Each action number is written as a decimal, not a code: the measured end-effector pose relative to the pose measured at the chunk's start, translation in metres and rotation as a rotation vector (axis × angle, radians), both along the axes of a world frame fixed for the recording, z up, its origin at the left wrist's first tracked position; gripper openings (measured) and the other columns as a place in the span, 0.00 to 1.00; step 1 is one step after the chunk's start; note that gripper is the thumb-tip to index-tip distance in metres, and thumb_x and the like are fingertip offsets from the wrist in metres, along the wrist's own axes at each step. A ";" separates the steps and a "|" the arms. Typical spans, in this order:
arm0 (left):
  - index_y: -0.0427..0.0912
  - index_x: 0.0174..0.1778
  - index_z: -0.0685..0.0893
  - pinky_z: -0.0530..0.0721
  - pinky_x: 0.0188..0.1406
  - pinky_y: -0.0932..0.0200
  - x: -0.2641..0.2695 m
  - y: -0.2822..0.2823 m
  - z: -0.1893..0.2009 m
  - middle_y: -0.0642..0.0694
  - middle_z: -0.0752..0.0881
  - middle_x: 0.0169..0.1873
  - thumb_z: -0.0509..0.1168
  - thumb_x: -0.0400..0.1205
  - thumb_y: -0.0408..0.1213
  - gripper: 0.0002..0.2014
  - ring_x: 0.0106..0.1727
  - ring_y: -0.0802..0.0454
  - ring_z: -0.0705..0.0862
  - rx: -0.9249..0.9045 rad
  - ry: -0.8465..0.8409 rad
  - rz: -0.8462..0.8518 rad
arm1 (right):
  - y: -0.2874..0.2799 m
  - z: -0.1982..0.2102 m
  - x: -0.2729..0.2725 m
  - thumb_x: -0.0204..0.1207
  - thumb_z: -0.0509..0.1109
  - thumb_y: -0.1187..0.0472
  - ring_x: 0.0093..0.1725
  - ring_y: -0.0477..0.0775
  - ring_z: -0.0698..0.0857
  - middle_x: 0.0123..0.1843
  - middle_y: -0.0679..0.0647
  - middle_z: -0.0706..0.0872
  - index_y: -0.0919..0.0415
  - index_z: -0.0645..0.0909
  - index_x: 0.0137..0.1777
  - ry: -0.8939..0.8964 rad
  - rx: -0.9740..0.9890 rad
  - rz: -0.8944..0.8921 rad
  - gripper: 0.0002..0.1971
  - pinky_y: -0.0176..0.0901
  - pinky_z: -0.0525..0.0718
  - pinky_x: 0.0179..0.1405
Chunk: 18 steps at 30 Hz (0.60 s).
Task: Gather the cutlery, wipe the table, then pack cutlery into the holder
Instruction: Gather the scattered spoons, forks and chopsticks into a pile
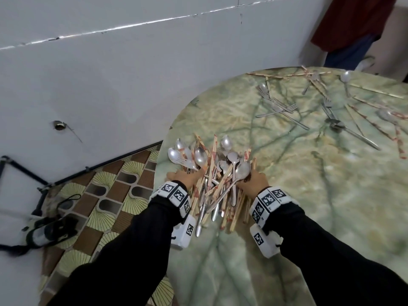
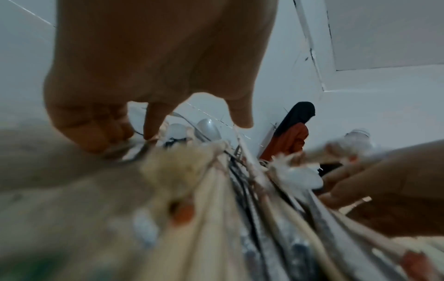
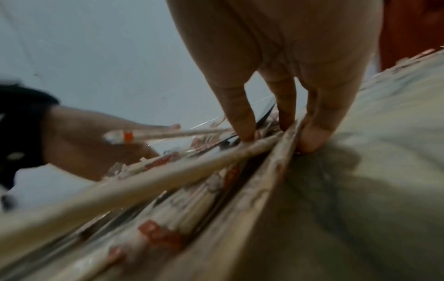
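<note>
The cutlery pile (image 1: 215, 173) lies between both hands' fingers (image 3: 240, 117), touching them.

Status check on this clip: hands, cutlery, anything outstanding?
Left hand and right hand press the cutlery pile from both sides. Loose forks and spoons remain across the table. No holder in view.
</note>
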<state>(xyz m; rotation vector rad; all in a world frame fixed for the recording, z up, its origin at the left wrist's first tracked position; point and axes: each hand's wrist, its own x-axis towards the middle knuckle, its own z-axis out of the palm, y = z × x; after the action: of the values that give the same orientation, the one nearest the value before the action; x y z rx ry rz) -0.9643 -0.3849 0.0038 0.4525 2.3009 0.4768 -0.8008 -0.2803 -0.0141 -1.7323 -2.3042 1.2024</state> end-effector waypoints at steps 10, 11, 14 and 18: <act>0.41 0.76 0.62 0.66 0.76 0.43 0.002 0.005 -0.024 0.35 0.62 0.74 0.74 0.67 0.57 0.46 0.75 0.36 0.64 0.111 0.135 -0.272 | -0.015 -0.004 -0.012 0.75 0.70 0.56 0.67 0.63 0.79 0.71 0.62 0.75 0.68 0.53 0.80 0.121 0.044 0.085 0.40 0.42 0.79 0.60; 0.39 0.77 0.61 0.66 0.76 0.44 -0.001 0.004 -0.024 0.35 0.62 0.75 0.74 0.67 0.57 0.47 0.76 0.37 0.64 0.113 0.129 -0.282 | -0.012 -0.003 -0.011 0.75 0.69 0.52 0.69 0.65 0.77 0.74 0.64 0.71 0.66 0.45 0.82 0.044 0.035 0.108 0.45 0.46 0.77 0.64; 0.36 0.80 0.55 0.64 0.78 0.46 -0.008 0.002 -0.025 0.35 0.60 0.78 0.73 0.66 0.61 0.54 0.79 0.39 0.61 0.107 0.141 -0.313 | 0.001 0.008 -0.015 0.77 0.65 0.47 0.74 0.68 0.70 0.79 0.69 0.63 0.65 0.34 0.81 -0.101 0.039 0.102 0.49 0.54 0.72 0.73; 0.34 0.80 0.54 0.64 0.78 0.48 -0.013 -0.003 -0.017 0.34 0.60 0.78 0.70 0.68 0.63 0.54 0.78 0.39 0.62 0.019 0.184 -0.340 | 0.031 0.044 -0.033 0.81 0.59 0.47 0.76 0.67 0.67 0.79 0.67 0.60 0.63 0.49 0.81 -0.211 0.155 0.188 0.35 0.56 0.70 0.71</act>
<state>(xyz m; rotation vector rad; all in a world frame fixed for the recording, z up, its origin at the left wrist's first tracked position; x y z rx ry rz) -0.9772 -0.3878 -0.0134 0.9103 2.3285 0.2983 -0.8334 -0.2491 0.0300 -1.6952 -2.6516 0.8697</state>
